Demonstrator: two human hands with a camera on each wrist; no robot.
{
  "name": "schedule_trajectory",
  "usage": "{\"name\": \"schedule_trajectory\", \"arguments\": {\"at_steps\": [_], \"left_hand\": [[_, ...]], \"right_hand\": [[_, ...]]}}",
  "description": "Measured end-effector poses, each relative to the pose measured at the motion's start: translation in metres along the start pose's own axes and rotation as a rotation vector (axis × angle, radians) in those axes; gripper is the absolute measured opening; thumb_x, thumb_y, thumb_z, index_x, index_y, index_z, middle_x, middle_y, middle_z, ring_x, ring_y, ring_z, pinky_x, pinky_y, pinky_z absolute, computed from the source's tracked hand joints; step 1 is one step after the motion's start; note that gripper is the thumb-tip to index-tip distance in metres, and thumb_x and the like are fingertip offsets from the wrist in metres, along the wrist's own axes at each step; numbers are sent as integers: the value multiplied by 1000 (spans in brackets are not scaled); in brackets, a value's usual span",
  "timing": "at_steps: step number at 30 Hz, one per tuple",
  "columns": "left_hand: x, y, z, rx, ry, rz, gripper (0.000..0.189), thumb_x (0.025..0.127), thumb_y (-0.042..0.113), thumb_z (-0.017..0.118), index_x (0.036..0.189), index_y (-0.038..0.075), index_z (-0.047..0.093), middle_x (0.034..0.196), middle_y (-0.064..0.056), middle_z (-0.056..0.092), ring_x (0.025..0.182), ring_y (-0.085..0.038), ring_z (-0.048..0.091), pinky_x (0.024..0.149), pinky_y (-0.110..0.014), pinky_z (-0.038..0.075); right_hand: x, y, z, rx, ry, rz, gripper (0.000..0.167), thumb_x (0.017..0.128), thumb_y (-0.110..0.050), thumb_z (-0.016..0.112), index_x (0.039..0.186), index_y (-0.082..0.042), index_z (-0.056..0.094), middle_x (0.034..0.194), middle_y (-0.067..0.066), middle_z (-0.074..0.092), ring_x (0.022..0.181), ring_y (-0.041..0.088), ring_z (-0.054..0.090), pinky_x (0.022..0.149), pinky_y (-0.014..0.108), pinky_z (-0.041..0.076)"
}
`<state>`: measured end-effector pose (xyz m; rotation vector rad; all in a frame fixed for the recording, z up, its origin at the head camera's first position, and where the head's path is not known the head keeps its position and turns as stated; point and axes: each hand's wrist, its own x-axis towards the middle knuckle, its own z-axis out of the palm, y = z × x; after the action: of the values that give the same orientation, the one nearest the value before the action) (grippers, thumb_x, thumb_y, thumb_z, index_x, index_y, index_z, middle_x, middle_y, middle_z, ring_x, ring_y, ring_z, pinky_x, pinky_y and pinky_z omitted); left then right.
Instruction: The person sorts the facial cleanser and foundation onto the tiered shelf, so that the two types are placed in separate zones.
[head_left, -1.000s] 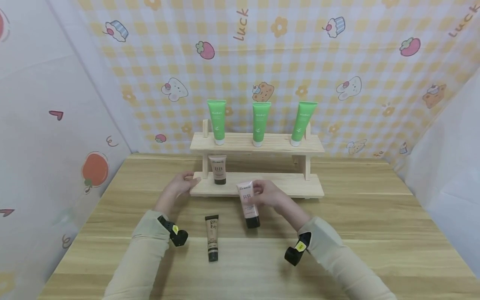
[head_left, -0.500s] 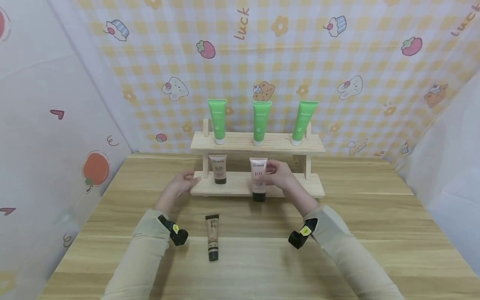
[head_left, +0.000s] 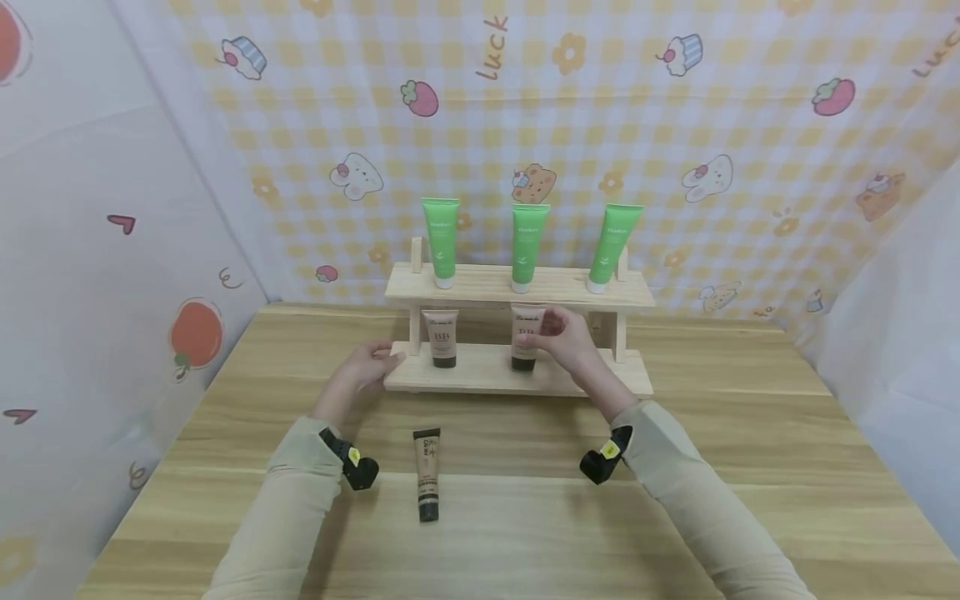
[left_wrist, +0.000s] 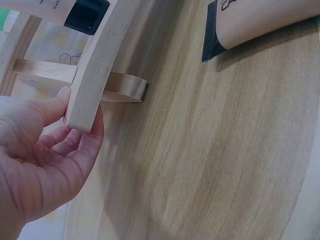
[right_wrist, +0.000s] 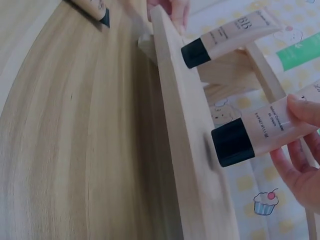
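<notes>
My right hand (head_left: pixel 567 337) pinches a pink BB cream tube (right_wrist: pixel 272 123) by its side, thumb in front. The tube is upright, black cap down, over the middle of the wooden shelf's lower board; a shadow lies beside the cap, and I cannot tell whether it touches the wood. My left hand (left_wrist: pixel 52 150) grips the left end of the two-tier wooden shelf (head_left: pixel 480 379), thumb on top and fingers underneath. A second BB cream tube (head_left: pixel 443 340) stands on the lower board near that end.
Three green tubes, left (head_left: pixel 442 242), middle (head_left: pixel 528 246) and right (head_left: pixel 615 246), stand cap down on the upper board. A beige tube with black ends (head_left: pixel 427 475) lies on the wooden table (head_left: pixel 525 533) in front. A checked cloth (head_left: pixel 480 133) hangs behind.
My right hand has carried the BB cream tube from in front of the shelf up and back over the lower board, turning it upright. The left hand keeps its hold on the shelf.
</notes>
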<state>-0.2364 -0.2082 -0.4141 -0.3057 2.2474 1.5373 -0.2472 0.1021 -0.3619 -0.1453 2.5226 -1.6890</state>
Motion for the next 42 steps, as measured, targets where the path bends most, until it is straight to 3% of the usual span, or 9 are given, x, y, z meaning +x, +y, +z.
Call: {"name": "schedule_trajectory", "arguments": {"at_steps": [4,12,18,23,29,32,35,38,42], "left_hand": [[-1,1,1,5,-4,9,59,96,22,46,143,-3,20,140,-30,34,123,-38,46,101,-40,43],[-2,1,1,12,-13,10,60,96,23,46,143,-4,19,140,-31,33,123,-38,46,101,-41,43],[-1,1,0,16,-5,2,59,96,23,45,143,-3,19,140,-30,35,123,-38,46,102,-41,43],[-1,0,1,-3,-2,-8,58,96,22,46,143,-2,20,139,-29,35,123,-38,46,101,-41,43],[-1,1,0,-8,-10,-2,59,96,22,46,143,-3,18,140,-30,34,123,-38,46,101,-41,43],[-3,2,0,3,-4,-8,59,96,22,46,143,-2,19,139,-30,34,122,-38,47,101,-41,43],[-4,4,1,17,-3,-13,60,96,23,45,143,-2,19,139,-30,35,122,-37,47,101,-41,44],[-5,5,1,17,-1,-16,59,96,23,45,143,-1,19,139,-29,35,122,-37,47,101,-41,44],[-5,6,1,-2,-13,-1,60,96,21,45,143,-3,17,139,-31,34,122,-38,46,101,-41,43]], "right_hand": [[0,5,-1,-3,7,-38,35,73,-18,77,98,-4,56,97,7,62,94,19,57,88,31,48],[1,14,-1,51,-36,-57,43,77,-12,72,115,-4,54,117,17,61,109,29,58,96,38,46],[0,16,0,96,-72,-77,56,78,-6,69,127,-5,42,126,19,56,114,32,54,99,41,44],[-4,17,1,147,-84,-49,70,77,-2,69,136,-8,31,129,21,52,118,34,51,102,41,42],[-12,20,1,150,-37,-28,79,76,-7,72,140,-7,25,131,20,47,121,35,47,103,41,41],[-16,23,2,146,-8,-15,77,77,-8,72,138,-5,26,131,20,47,119,34,48,102,41,43],[-22,24,5,114,27,48,71,77,-13,72,135,-4,32,126,18,49,114,31,51,93,35,48],[-29,24,8,79,45,115,64,78,-18,72,130,-3,38,119,16,52,106,27,54,82,27,52],[-36,21,13,87,39,160,58,79,-19,71,125,1,44,115,19,54,93,21,58,76,26,55]]}}
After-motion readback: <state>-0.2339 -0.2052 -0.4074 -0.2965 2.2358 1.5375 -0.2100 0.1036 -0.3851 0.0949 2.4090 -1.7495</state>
